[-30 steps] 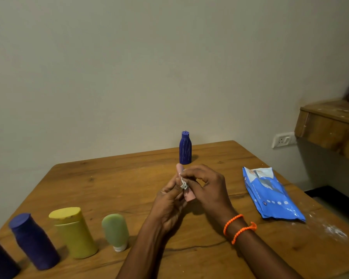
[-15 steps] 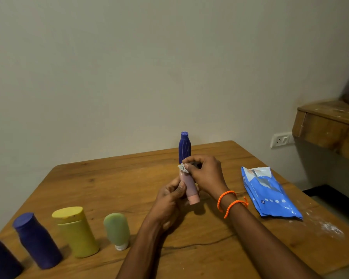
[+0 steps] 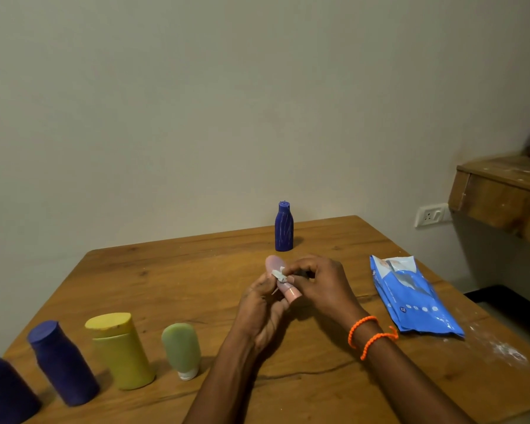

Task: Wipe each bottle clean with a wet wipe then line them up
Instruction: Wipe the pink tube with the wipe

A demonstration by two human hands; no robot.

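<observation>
Across the wooden table (image 3: 172,280), six bottles and one wipe packet were present. Four bottles stood in a row along the near left edge: two dark blue bottles (image 3: 62,364) (image 3: 3,393), one yellow bottle (image 3: 121,351) and one small green bottle (image 3: 181,350), the green one resting on its white cap. One blue wipe packet (image 3: 410,298) lay flat near the right edge. One ribbed blue bottle (image 3: 284,227) stood upright near the far edge. One pink bottle (image 3: 280,278) was held above the table centre, tilted, the left hand (image 3: 265,310) gripping its lower part. The right hand (image 3: 322,284) pinched one small crumpled wet wipe (image 3: 278,274) against the pink bottle's side. Two orange bracelets (image 3: 369,336) circled the right wrist.
</observation>
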